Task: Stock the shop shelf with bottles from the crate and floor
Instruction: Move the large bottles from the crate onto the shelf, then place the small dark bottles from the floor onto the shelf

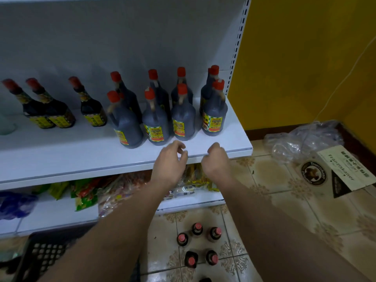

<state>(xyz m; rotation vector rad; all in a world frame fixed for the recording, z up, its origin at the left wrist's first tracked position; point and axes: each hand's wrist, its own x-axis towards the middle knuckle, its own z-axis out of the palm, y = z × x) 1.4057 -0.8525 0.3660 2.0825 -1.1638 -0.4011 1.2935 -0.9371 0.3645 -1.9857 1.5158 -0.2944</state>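
1. Right now both hands are empty at the front lip of the white shelf (81, 159), in the middle of the frame. The left hand (169, 161) has its fingers loosely curled with nothing between them, and the right hand (215, 159) is curled much the same, knuckles at the shelf edge.

2. Dark jug bottles with red caps (183, 117) stand upright in two rows just beyond the hands, some with yellow labels facing out. Farther to the left of the frame, smaller dark sauce bottles (93, 108) stand spaced apart.

3. More stock waits on the tiled floor (274, 180) at lower centre: a cluster of red-capped floor bottles (196, 228) seen from above, standing close together. A dark plastic crate (46, 255) sits at lower left; I cannot tell what is in it.

4. My guess is the step in hand is reaching down for the next bottle. Best to take one by the neck in each hand, lifting straight up so the neighbours don't topple.

5. Bare shelf shows in front of the jug rows and between the two groups. I'd set new bottles down upright there, labels forward, without nudging the front row.

6. Mind the clear plastic wrap (305, 139) and the printed carton (341, 171) lying on the floor at right when stepping.
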